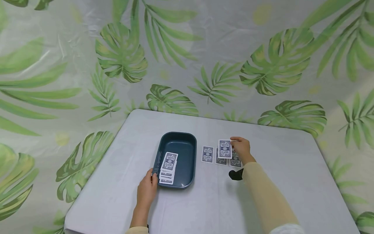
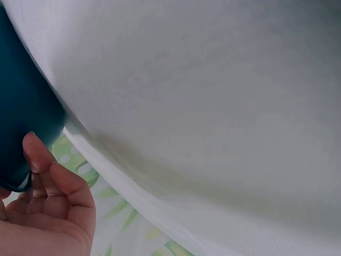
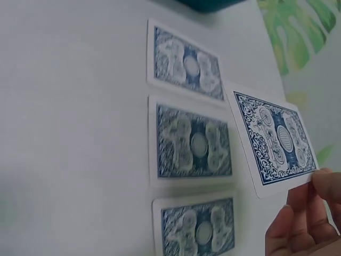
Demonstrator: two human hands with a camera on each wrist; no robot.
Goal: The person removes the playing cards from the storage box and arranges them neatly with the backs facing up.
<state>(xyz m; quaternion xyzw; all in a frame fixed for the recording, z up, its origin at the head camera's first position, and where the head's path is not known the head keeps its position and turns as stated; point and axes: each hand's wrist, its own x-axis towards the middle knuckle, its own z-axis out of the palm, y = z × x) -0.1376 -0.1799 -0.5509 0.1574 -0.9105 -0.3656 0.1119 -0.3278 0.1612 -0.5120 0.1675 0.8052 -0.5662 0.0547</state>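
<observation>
My right hand (image 1: 242, 148) pinches a blue-backed playing card (image 3: 279, 141) by one corner, back facing up, held over the table. Beneath and beside it three more playing cards lie face down in a row: a left one (image 1: 207, 154), a middle one (image 3: 194, 144) and a right one (image 3: 200, 229). My left hand (image 1: 147, 188) grips the near left rim of a dark teal tray (image 1: 187, 162), its fingers curled at the edge in the left wrist view. Inside the tray, along its left side, several overlapping playing cards (image 1: 169, 162) lie face down.
A white cloth covers the table (image 1: 117, 182). Behind it hangs a leaf-patterned sheet (image 1: 216, 65). A black piece (image 1: 235, 175) shows at my right wrist, by the sleeve. The tray stands to the left of the card row.
</observation>
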